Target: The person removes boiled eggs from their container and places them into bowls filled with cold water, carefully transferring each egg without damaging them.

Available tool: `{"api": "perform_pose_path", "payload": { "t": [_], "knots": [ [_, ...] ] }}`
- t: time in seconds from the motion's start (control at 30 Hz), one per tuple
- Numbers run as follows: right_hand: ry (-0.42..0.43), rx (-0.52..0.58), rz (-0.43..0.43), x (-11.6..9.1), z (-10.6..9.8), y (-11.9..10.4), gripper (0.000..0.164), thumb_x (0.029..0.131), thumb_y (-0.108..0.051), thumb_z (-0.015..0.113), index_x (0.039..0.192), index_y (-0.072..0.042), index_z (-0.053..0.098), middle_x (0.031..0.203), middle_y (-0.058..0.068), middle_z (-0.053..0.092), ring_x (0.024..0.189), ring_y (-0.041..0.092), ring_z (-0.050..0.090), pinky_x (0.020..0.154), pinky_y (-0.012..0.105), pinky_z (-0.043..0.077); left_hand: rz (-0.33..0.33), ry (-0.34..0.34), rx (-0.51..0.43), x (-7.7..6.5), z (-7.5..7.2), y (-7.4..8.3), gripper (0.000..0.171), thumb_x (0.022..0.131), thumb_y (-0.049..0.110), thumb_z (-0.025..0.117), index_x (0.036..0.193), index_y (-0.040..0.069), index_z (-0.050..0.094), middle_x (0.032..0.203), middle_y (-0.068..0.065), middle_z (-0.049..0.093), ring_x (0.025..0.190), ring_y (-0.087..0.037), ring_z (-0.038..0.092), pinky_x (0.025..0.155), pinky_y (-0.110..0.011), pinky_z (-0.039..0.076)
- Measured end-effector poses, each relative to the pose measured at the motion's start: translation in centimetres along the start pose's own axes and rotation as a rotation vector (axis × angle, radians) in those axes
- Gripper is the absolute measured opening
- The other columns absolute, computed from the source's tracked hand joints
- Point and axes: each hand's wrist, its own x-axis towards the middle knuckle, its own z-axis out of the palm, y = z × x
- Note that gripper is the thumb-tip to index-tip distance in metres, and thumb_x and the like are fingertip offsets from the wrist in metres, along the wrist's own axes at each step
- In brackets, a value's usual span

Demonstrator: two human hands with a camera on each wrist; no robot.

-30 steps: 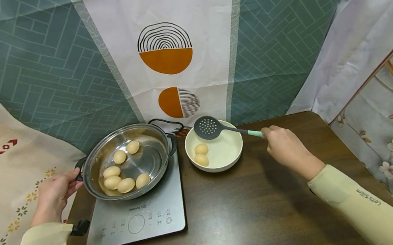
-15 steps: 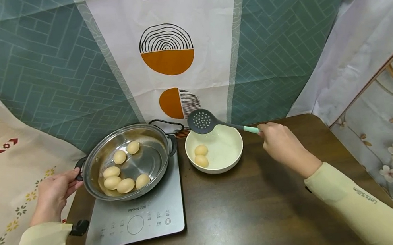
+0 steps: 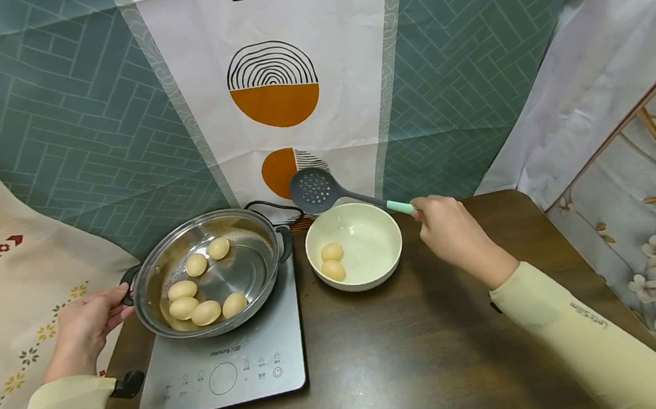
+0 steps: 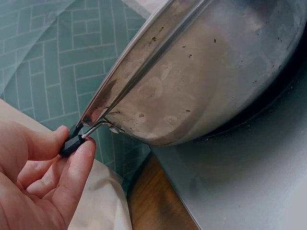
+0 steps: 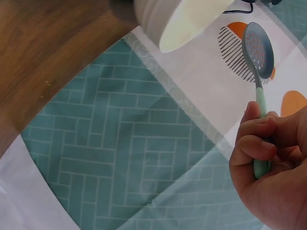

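My left hand (image 3: 86,330) pinches the black side handle (image 4: 72,146) of a shallow steel pot (image 3: 244,260) between thumb and fingers. Several pale brown eggs (image 3: 205,312) lie in the pot, mostly along its near left side. My right hand (image 3: 453,231) grips the mint-green handle of a grey slotted skimmer (image 3: 313,190). The skimmer's head carries nothing and hangs above the back left rim of a cream bowl (image 3: 376,239). Two eggs (image 3: 332,262) sit at the bowl's left side. In the right wrist view, curled fingers wrap the skimmer's handle (image 5: 260,103).
Under the pot is a silver induction cooker (image 3: 270,344) with touch controls along its front. A black cord (image 3: 270,202) runs behind it. The dark wooden table (image 3: 404,356) ends at a patterned cloth backdrop (image 3: 441,86).
My right hand has moved left and slightly back, carrying the skimmer's head from over the bowl toward the pot side. My left hand keeps its hold; the eggs stay in place.
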Motion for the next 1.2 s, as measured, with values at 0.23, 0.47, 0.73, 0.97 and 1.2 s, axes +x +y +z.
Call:
{"api": "perform_pose_path", "payload": {
  "t": [0.23,0.47,0.73,0.97,1.2],
  "knots": [
    [-0.018,0.016,-0.001,0.6,-0.1,-1.4,0.015,0.09,-0.001,0.05,0.083,-0.005,0.062,0.07,0.005,0.056,0.065,0.019,0.051,0.055,0.03,0.047,-0.005,0.028,0.008,0.3,-0.2,-0.2,0.009,0.081,0.02,0.074,0.072,0.018,0.075,0.064,0.001,0.07,0.058,-0.015,0.069,0.059,-0.026,0.06],
    [-0.048,0.018,-0.008,1.3,0.1,-2.9,0.014,0.093,-0.003,0.05,0.088,-0.005,0.063,0.073,0.005,0.057,0.065,0.019,0.05,0.055,0.029,0.047,-0.008,0.044,0.012,0.5,-0.2,-0.3,0.009,0.08,0.021,0.074,0.072,0.018,0.075,0.064,0.002,0.07,0.058,-0.015,0.069,0.058,-0.027,0.06],
    [-0.099,0.003,-0.048,1.9,0.8,-4.9,0.017,0.092,-0.004,0.054,0.104,-0.002,0.065,0.087,0.007,0.064,0.077,0.019,0.061,0.062,0.03,0.055,-0.012,0.022,-0.004,0.4,-0.1,-0.3,0.009,0.081,0.02,0.074,0.073,0.018,0.075,0.064,0.0,0.07,0.057,-0.015,0.069,0.058,-0.027,0.06],
    [-0.053,-0.025,-0.153,2.0,1.8,-6.2,0.008,0.09,-0.003,0.056,0.092,-0.006,0.064,0.084,0.006,0.064,0.073,0.018,0.061,0.06,0.032,0.055,-0.004,0.025,-0.008,0.5,-0.1,-0.5,0.008,0.081,0.019,0.073,0.073,0.018,0.075,0.065,0.001,0.071,0.058,-0.015,0.07,0.058,-0.027,0.06],
    [-0.048,-0.065,-0.241,2.1,2.5,-7.7,0.007,0.09,-0.004,0.057,0.094,-0.006,0.062,0.08,0.006,0.061,0.068,0.02,0.059,0.056,0.03,0.053,0.017,0.018,-0.023,0.4,-0.1,-0.4,0.009,0.082,0.019,0.073,0.073,0.016,0.075,0.064,-0.001,0.07,0.056,-0.015,0.069,0.056,-0.026,0.06]
  ]
}}
